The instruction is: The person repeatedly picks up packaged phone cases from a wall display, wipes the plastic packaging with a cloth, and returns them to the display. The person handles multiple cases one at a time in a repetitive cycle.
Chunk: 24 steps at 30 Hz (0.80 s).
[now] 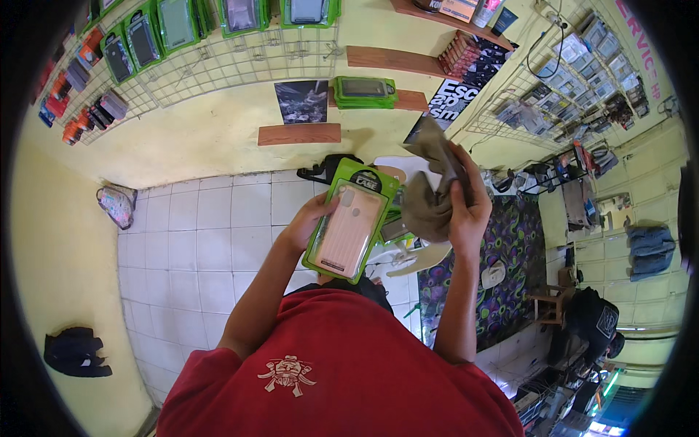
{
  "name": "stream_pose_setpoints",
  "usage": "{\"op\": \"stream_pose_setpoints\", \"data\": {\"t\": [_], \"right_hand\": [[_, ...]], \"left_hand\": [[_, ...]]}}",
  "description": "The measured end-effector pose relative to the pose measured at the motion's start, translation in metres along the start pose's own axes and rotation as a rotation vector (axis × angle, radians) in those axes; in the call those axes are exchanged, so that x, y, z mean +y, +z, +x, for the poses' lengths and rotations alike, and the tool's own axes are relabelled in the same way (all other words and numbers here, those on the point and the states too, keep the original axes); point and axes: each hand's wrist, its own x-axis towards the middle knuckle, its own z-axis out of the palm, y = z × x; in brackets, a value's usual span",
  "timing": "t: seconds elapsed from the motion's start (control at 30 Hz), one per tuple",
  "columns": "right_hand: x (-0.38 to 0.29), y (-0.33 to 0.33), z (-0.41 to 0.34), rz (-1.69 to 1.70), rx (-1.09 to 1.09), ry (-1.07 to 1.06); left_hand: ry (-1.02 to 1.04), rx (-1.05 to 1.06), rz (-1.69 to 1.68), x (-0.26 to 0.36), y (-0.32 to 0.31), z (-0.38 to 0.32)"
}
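Note:
My left hand (pixel 310 221) grips the left edge of a packaged phone case (pixel 352 226). The case is pink and ribbed, sealed in a clear pack with a green border and a black hang tab. Bunched in my right hand (pixel 471 205) is a grey-brown cloth (pixel 428 205), its upper end raised and slightly blurred. The cloth hangs just right of the pack, apart from it. Below and partly hidden between my hands, more green-edged case packs (pixel 396 228) lie near a white plastic chair (pixel 420 261).
Green case packs (pixel 177 24) hang on a wire grid (pixel 229 63) across the wall. Another stack of packs (pixel 365 93) rests on a wooden shelf (pixel 412 100). A patterned mat (pixel 510 246) covers the floor at right. Farther off, a person in black (pixel 592 322) bends near a wooden stool (pixel 548 305).

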Motion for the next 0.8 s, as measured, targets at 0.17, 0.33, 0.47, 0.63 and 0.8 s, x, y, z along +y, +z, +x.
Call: {"op": "stream_pose_setpoints", "data": {"t": [0.17, 0.33, 0.47, 0.63, 0.8], "right_hand": [[-0.001, 0.048, -0.006, -0.486, -0.455, -0.128], [0.06, 0.082, -0.013, -0.702, -0.37, -0.295], [0.071, 0.085, -0.028, -0.593, -0.445, -0.314], [0.044, 0.087, -0.063, -0.357, -0.56, -0.218], [0.042, 0.082, -0.094, -0.184, -0.673, -0.143]], "left_hand": [[0.03, -0.064, -0.09, 0.009, 0.039, 0.012], [0.034, 0.056, -0.16, -0.003, 0.036, 0.036], [0.009, 0.007, -0.402, -0.007, 0.017, 0.057], [0.007, -0.044, -0.33, 0.018, -0.017, 0.07], [0.04, 0.003, -0.307, 0.052, -0.001, 0.074]]}}
